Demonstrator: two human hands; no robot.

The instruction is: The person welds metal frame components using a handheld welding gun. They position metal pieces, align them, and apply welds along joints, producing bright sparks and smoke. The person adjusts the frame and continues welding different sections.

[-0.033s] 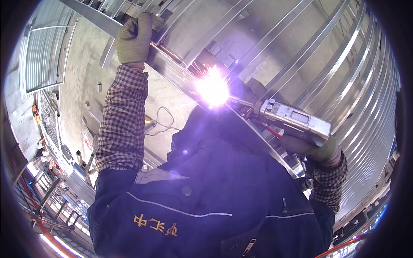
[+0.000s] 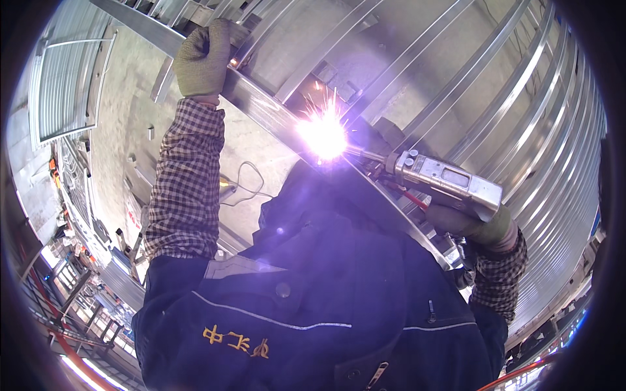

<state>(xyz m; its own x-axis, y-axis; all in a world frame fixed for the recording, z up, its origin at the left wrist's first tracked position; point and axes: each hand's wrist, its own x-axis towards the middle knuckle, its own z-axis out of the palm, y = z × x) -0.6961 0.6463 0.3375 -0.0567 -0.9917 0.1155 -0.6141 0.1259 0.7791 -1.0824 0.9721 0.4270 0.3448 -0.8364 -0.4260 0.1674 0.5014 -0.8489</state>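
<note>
My left hand [image 2: 203, 62], in a green-grey work glove, is closed around a long metal bar [image 2: 251, 98] that slants from upper left to lower right. My right hand [image 2: 473, 225], gloved alike, grips a silver handheld welding gun [image 2: 450, 181] from below; its fingers are partly hidden under the gun's body. The gun's nozzle [image 2: 365, 154] points left at the bar. Where it meets the metal, a glaring white-violet welding arc [image 2: 323, 137] throws sparks upward and hides the joint. A red part [image 2: 412, 197] shows beneath the gun.
Parallel metal slats [image 2: 450, 98] run up and right from the bar, and more curve along the right side. A ribbed metal panel [image 2: 65, 88] stands at far left. On the floor lies a looped thin cable [image 2: 251, 186]. Clutter and an orange-red hose [image 2: 72, 352] fill the lower left.
Both hands, the bar and the gun look unmoved. The sparks have changed shape, and a bright streak along the bar by my left hand has shrunk to a small glow.
</note>
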